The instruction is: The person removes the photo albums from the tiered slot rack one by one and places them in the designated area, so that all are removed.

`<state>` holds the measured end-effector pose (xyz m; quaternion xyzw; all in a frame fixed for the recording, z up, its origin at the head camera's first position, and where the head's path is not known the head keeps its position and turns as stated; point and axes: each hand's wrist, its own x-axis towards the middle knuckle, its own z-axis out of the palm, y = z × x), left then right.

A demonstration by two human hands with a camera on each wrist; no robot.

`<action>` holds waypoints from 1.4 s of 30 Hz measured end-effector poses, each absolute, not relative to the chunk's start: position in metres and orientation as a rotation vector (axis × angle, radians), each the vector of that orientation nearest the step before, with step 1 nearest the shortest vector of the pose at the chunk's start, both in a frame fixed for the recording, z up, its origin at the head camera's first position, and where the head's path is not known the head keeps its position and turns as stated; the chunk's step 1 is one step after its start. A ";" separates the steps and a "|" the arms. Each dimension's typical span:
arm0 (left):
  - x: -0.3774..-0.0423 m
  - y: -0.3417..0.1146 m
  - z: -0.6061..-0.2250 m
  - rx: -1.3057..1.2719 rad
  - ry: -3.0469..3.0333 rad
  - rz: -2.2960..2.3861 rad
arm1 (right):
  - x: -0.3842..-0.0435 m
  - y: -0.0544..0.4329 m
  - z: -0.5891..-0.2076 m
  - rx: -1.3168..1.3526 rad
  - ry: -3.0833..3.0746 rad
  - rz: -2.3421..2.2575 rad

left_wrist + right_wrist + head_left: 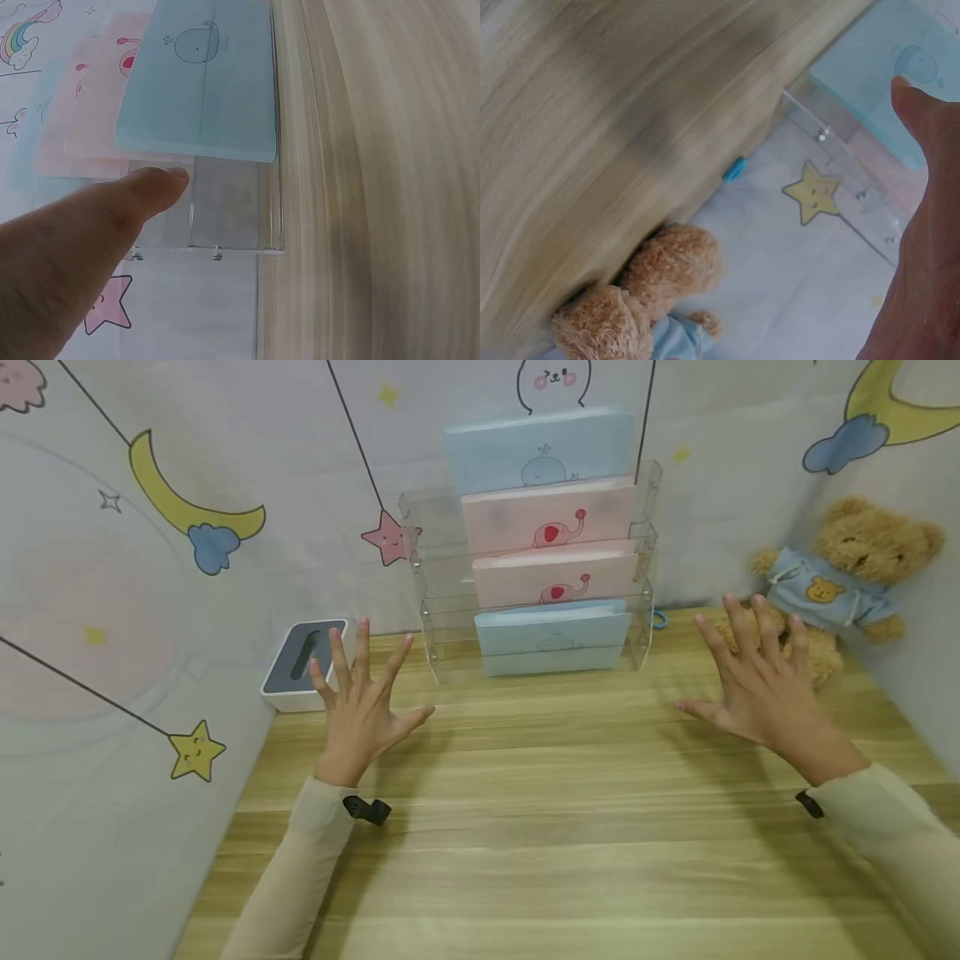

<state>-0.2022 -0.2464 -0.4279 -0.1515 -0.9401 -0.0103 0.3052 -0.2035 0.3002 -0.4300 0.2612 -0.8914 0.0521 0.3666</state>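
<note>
My left hand [362, 718] is held over the wooden table with its fingers spread, just right of a white box with a dark grey inset [300, 647]. Also spread and holding nothing, my right hand [765, 693] hovers before the teddy bear [832, 577] in a blue top. Between the hands, at the back, stands a clear acrylic tiered rack [442, 652]. Its tiers carry a light blue whale folder [555, 643] in front, two pink elephant folders [510, 581] behind it, and another blue folder [495, 452] at the top. In the left wrist view the thumb [150, 191] shows before the rack.
A printed cloth with moons and stars covers the back and side walls. A small blue ring-like item [659, 620] lies right of the rack, by the table's back edge. Black straps [367, 810] circle both wrists. Wood-grain tabletop [540, 827] stretches in front of the rack.
</note>
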 end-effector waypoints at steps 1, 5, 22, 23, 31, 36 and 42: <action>-0.202 -0.246 -0.428 -0.397 -2.498 -0.032 | -0.203 0.300 -0.429 0.670 -2.310 0.138; -0.202 -0.246 -0.428 -0.388 -2.538 -0.088 | -0.200 0.297 -0.426 0.638 -2.430 0.152; -0.236 -0.226 -0.423 -0.308 -2.786 -0.542 | -0.234 0.262 -0.406 0.631 -2.622 0.668; -0.242 -0.223 -0.424 -0.305 -2.792 -0.603 | -0.236 0.258 -0.405 0.643 -2.606 0.720; -0.279 -0.208 -0.447 -0.484 -2.647 -0.995 | -0.249 0.242 -0.401 0.631 -2.618 0.888; -0.289 -0.202 -0.460 -0.527 -2.584 -1.076 | -0.258 0.233 -0.397 0.649 -2.620 0.887; -0.293 -0.203 -0.469 -0.505 -2.548 -1.136 | -0.267 0.225 -0.398 0.683 -2.580 0.940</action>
